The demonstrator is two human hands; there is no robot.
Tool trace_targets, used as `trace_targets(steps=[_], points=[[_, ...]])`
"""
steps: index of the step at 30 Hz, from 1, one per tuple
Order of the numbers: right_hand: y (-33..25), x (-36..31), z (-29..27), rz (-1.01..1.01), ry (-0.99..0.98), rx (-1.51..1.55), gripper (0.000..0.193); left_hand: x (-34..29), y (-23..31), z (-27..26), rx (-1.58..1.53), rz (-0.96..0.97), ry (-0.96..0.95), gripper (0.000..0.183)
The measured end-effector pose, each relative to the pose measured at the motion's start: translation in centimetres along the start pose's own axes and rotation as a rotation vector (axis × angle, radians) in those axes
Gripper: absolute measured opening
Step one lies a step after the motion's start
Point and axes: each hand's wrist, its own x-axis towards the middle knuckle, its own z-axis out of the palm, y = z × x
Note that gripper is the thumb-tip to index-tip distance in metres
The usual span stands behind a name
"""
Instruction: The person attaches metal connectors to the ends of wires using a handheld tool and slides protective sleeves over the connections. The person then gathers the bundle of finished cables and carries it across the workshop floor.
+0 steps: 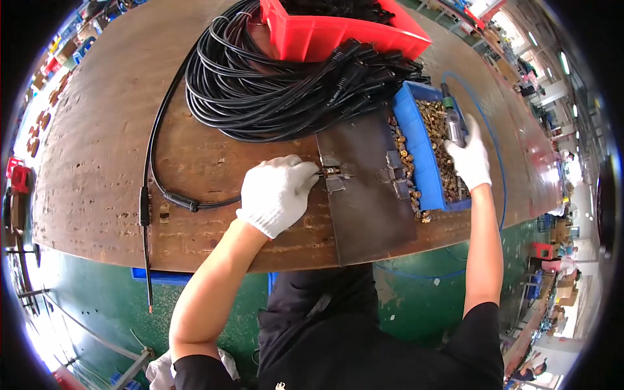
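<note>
Nearest us, a left hand in a white knitted glove (276, 192) is closed in a pinch on a thin black rubbery cable (221, 203), whose tip pokes out just beyond the fingertips. Touching or just right of that tip is a small metal fixture (333, 171) on a dark steel sheet (367, 227); we cannot tell whether the tip is seated. If the pinch loosens, or the curved cable behind it springs, the tip could slip out of line.

Right of this grip, loose brass-coloured fittings (405, 156) lie beside a blue plastic bin (419, 143); a sleeve brushing them could scatter some.

Farther right, a right hand in a matching glove (469, 159) has its thumb and fingers on either side of a grey-and-green cylindrical tool (454, 127) over the bin. We cannot tell how firmly it holds; a slack grasp might drop the tool among the fittings. Beyond that hand curves a thin blue hose (500, 169), which could snag the forearm.

Farthest, ahead of the left grip, a heap of black cables (260, 110) lies against a red plastic bin (338, 40); tugging one could drag others.
</note>
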Motion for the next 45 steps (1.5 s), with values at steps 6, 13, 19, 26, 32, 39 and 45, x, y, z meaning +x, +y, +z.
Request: trace_targets(steps=[6,13,19,26,32,39,45], points=[[1.2,0.9,-4.7,0.184,-0.149,1.359,0.050,0.2,0.1,0.1,-0.076,0.006,-0.008,0.014],[-10.9,-1.7,-3.5,-0.106,-0.243,1.814,0.032,0.0,0.0,0.0,-0.023,-0.001,-0.010,0.014],[-16.5,-3.4,4.0,-0.369,-0.412,1.856,0.023,0.3,0.5,0.2,-0.053,0.015,0.004,0.014],[-18.2,-4.4,6.6,-0.322,-0.454,1.862,0.027,0.2,0.2,0.0,-0.045,-0.003,-0.012,0.014],[-19.2,-4.3,5.9,-0.360,-0.453,1.699,0.032,0.3,0.2,0.1,-0.046,0.005,-0.009,0.013],[-20.6,-1.8,5.5,-0.744,-1.004,1.491,0.033,0.3,0.2,0.2,0.011,0.030,-0.033,0.012],[-21.1,-4.2,6.2,-0.464,-0.718,1.602,0.029,0.2,0.4,0.4,-0.018,0.013,-0.007,0.012]])
